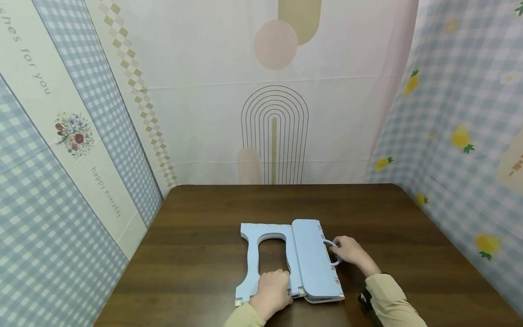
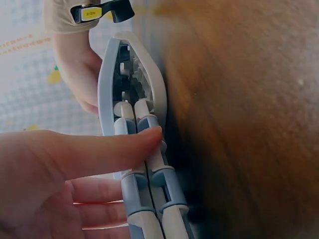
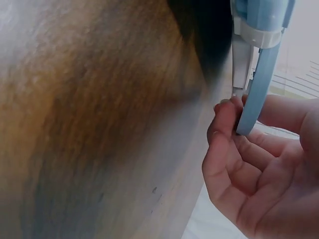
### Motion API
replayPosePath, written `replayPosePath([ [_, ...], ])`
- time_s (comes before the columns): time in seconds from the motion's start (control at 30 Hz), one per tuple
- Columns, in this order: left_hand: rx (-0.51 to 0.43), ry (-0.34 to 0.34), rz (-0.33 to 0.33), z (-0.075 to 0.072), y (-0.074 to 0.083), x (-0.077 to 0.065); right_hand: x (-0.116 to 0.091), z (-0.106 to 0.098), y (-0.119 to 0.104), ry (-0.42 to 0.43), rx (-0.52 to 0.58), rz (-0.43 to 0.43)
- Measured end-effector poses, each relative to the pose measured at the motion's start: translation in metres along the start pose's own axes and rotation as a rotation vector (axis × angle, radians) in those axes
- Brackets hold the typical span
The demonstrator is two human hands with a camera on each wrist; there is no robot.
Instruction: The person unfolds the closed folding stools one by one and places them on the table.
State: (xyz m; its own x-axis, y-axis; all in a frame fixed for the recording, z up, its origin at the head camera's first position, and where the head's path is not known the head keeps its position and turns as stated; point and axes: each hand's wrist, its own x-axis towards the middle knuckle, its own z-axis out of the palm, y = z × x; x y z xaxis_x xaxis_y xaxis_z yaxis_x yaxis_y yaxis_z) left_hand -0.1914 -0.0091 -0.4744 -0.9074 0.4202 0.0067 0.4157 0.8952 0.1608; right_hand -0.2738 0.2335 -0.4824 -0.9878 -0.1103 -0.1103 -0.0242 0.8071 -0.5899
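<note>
A light blue folding step stool point(image 1: 316, 259), folded flat, lies on the table with its open leg frame to the left and its carry handle point(image 1: 337, 261) to the right. At the near side of the leg frame, my left hand point(image 1: 271, 290) grips the stool, its thumb across the hinged edge point(image 2: 144, 164) in the left wrist view. That view also shows two white-and-blue layers lying against each other, parting around a hollow end. My right hand point(image 1: 347, 250) holds the handle, with curled fingers around the blue loop point(image 3: 256, 94) in the right wrist view.
The stool rests on a dark brown wooden table point(image 1: 196, 254). A pale patterned cloth point(image 1: 204, 127) hangs behind it, with checked cloths point(image 1: 449, 136) at the sides. A black band with a yellow label point(image 2: 92, 13) sits on the right wrist.
</note>
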Motion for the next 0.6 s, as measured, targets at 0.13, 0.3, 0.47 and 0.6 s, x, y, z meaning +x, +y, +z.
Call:
replayPosePath([
  [0.13,0.024,0.044,0.013,0.001,-0.001,-0.002,-0.002,-0.003,0.001,0.012,0.017,-0.002],
  [0.3,0.017,0.116,0.058,0.000,-0.005,-0.005,-0.006,-0.012,-0.001,0.070,0.027,-0.007],
  [0.47,-0.041,0.194,0.106,-0.006,-0.006,-0.005,-0.011,-0.037,-0.016,0.172,0.087,-0.043],
  [0.6,-0.149,0.226,0.130,-0.012,-0.006,-0.003,-0.016,-0.060,-0.032,0.246,0.162,-0.077],
])
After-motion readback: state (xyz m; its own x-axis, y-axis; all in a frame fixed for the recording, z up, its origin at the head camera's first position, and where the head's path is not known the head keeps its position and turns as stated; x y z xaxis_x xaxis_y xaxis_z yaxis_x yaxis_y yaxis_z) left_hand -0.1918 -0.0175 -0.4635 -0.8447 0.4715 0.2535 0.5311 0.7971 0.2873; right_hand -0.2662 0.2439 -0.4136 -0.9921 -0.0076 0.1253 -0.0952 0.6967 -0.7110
